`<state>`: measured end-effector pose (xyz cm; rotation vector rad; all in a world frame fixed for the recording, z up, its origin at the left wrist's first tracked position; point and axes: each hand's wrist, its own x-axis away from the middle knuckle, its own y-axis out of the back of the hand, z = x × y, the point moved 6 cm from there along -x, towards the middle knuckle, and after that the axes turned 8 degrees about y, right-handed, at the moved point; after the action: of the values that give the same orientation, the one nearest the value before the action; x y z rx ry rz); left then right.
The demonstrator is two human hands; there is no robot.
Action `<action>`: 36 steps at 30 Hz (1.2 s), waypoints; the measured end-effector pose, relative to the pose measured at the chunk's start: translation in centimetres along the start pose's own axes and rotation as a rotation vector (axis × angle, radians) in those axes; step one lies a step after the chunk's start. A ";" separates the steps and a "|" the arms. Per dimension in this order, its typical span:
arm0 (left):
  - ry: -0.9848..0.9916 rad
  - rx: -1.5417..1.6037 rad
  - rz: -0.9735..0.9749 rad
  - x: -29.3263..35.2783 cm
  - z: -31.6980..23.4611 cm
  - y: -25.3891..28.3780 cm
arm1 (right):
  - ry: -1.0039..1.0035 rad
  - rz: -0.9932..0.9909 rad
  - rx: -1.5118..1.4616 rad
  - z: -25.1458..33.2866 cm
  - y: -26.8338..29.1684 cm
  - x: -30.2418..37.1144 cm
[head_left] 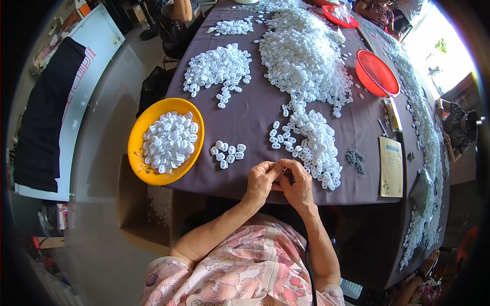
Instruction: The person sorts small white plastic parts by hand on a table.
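My left hand (261, 182) and my right hand (296, 184) meet at the table's near edge, both closed, fingertips pinched together. Whatever small thing they hold is mostly covered by the fingers. Just beyond my right hand lies a pile of small white oval plastic pieces (319, 148) with dark marks on their faces. Left of my left hand sits a small group of similar white pieces (228, 154). Farther left, a yellow plastic bowl (137, 171) is heaped with more of them and overhangs the table edge.
A large white heap (301, 51) and a smaller pile (217, 69) cover the far dark tablecloth (229, 120). To the right are a red basket (376, 74), a brown envelope (391, 166) and a grey-green tangle (356, 160). A cardboard box (133, 204) stands below the bowl. Other people sit around.
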<state>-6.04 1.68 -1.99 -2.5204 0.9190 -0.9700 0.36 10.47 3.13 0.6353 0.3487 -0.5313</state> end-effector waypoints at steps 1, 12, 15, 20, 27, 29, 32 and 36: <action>-0.019 -0.005 -0.019 0.0 0.0 0.1 | 0.012 0.020 0.004 0.1 -0.1 -0.1; 0.041 -0.056 0.066 -0.4 0.1 0.7 | 0.074 0.043 0.105 -0.1 -0.4 0.2; 0.007 -0.168 0.083 -0.7 -0.2 1.1 | 0.101 0.040 0.108 0.0 -0.5 0.3; -0.162 -0.351 -0.009 -0.2 -1.2 0.9 | 0.070 0.016 0.113 0.2 -0.5 0.3; -0.198 -0.377 0.006 -0.2 -1.5 0.9 | 0.139 0.020 0.155 0.3 -0.7 0.4; -0.192 -0.366 0.016 -0.2 -1.5 0.9 | 0.144 0.016 0.158 0.5 -0.6 0.4; -0.178 -0.341 0.035 -0.1 -1.5 0.9 | 0.130 0.017 0.136 0.4 -0.7 0.4; -0.156 -0.339 0.058 -0.1 -1.5 0.9 | 0.137 0.000 0.124 0.2 -0.6 0.5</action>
<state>-7.54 1.05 -1.35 -2.7768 1.1851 -0.6316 0.42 9.72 2.77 0.7943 0.4476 -0.5136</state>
